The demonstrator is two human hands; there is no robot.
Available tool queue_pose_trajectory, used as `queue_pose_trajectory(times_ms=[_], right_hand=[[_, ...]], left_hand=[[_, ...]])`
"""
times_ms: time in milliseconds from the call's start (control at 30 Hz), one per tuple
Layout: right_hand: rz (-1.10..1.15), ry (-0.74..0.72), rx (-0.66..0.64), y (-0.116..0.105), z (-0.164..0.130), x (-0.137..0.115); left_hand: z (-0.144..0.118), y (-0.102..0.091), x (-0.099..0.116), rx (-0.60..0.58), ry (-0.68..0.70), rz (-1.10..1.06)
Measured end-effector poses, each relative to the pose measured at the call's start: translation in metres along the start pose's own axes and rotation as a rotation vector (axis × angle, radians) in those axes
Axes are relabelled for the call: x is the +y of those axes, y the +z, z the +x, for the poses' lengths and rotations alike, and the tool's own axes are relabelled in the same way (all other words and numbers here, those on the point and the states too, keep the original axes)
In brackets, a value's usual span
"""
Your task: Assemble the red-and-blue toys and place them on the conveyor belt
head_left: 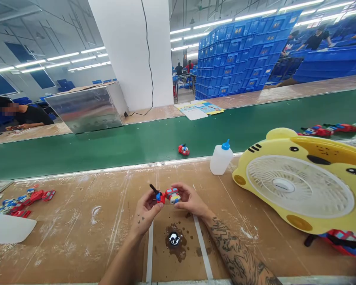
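Toy car (172,195), red-blue-yellow, held above brown workbench (77,229), pinched between both hands at centre. Right hand (188,201) fingers clamped on car's right side, thumb under, fingertips over top. Left hand (145,209) fingers closed on small red-blue part with black stick (156,192), pressed to car's left end. Just near of hands: black glue puddle (174,239) on bench. Far right: white squeeze bottle (220,157), blue cap; yellow tiger-face fan (299,182). Far: green conveyor belt (136,144) carrying another toy car (183,149). Left: pile of red-blue parts (23,200).

Head camera looks forward and down, close over the workbench (77,237) (one view only).
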State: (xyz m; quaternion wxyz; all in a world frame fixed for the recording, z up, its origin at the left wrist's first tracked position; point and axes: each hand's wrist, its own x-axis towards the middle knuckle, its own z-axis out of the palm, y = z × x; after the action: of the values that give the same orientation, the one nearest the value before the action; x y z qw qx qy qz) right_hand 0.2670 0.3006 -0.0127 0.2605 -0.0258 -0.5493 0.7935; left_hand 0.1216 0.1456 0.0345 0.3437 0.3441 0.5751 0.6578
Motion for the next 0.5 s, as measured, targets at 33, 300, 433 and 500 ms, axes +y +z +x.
queue_pose_trajectory(times_ms=[33, 300, 433, 500], right_hand=[[-0.028, 0.001, -0.004, 0.0, 0.0, 0.0], [-0.38, -0.053, 0.044, 0.0, -0.002, -0.005], [-0.477, -0.11, 0.111, 0.002, -0.002, -0.007], [-0.594, -0.157, 0.183, 0.005, -0.001, -0.005]], left_hand=[[0.001, 0.001, 0.0, -0.009, 0.002, 0.039], [0.013, 0.002, 0.004, -0.058, 0.044, 0.318], [0.018, 0.007, 0.002, -0.063, 0.019, 0.264], [0.02, 0.015, -0.002, -0.036, 0.03, 0.224]])
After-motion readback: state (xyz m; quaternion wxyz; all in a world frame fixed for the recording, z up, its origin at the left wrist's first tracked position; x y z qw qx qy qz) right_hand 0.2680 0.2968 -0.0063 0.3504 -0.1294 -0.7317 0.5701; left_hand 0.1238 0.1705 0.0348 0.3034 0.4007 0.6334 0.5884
